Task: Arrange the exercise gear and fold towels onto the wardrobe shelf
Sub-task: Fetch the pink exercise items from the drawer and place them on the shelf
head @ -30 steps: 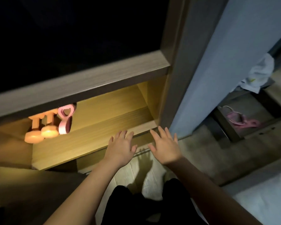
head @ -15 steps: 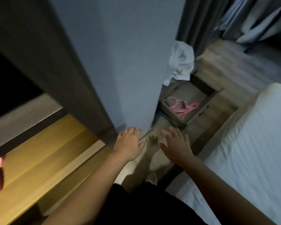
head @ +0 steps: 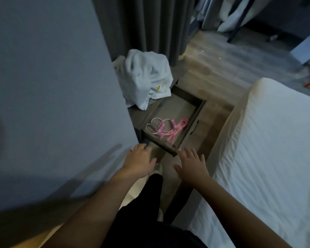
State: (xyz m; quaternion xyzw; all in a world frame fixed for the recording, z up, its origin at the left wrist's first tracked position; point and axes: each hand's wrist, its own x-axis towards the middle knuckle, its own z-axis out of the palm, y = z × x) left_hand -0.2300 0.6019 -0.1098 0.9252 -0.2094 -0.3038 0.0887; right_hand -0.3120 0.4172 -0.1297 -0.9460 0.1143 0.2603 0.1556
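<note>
Lying in drawer, jump rope; beyond empty hands.

I count one crumpled white cloth towel, one tangled pink skipping rope with two handles, one open grey wooden drawer, one white-sheeted bed, and two bare hands: left hand, right hand.

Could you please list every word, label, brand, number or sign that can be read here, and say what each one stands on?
Yellow print on the white towel: a small mark, perhaps with lettering beside it, too blurred to read.
No writing shows on the pink jump rope, the open drawer or the bed.
So nothing here can be read.
</note>
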